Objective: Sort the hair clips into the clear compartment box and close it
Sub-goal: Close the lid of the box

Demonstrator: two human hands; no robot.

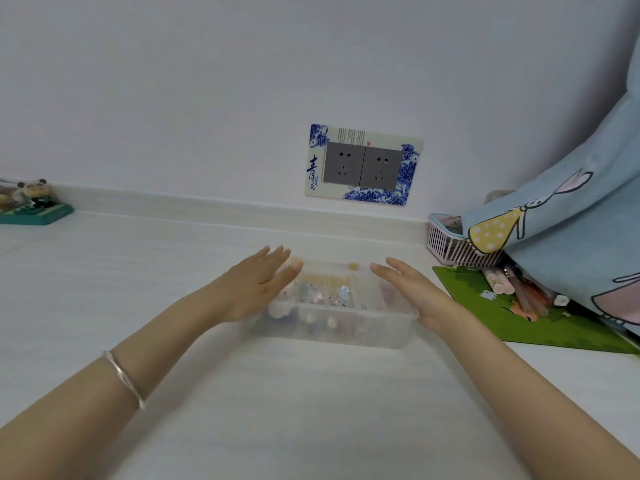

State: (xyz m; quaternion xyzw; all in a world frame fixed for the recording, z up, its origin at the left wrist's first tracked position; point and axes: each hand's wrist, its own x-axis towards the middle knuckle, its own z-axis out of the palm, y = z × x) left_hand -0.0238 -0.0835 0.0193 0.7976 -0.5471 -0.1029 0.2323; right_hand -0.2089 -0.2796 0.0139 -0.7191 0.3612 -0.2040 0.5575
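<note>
- Clear plastic compartment box (332,323) mid-table on white tabletop (277,410), small pastel hair clips (311,299) inside; lid state hard to tell.
- Left hand (256,285) flat, fingers spread, over box's left end, gripping nothing.
- Right hand (415,292) flat, open, beside right end.

Soft, even, bright light; faint shadows, slight overall blur, wide-angle edge bending.

Upper left of my counter (138,258) sits a panda figurine (33,199); right side, a pink basket (450,245) and green mat (512,313).
</note>
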